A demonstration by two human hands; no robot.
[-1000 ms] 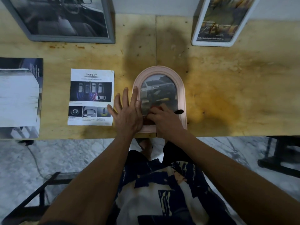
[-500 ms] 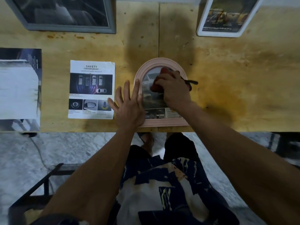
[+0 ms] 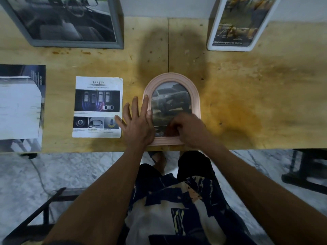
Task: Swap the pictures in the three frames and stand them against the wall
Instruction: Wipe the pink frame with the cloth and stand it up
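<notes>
I see two frames [image 3: 67,23] already leaning on the wall. The pink arched frame [image 3: 172,78] lies flat. My left hand [image 3: 138,122] spreads flat, pinning it; my right hand [image 3: 187,129] is curled, contents unclear.

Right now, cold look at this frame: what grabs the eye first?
The pink arched frame lying flat at the table's near edge, the left hand pressed flat on its left side and the right hand curled over its lower part. Next, the grey frame and white frame leaning at the back.
</notes>
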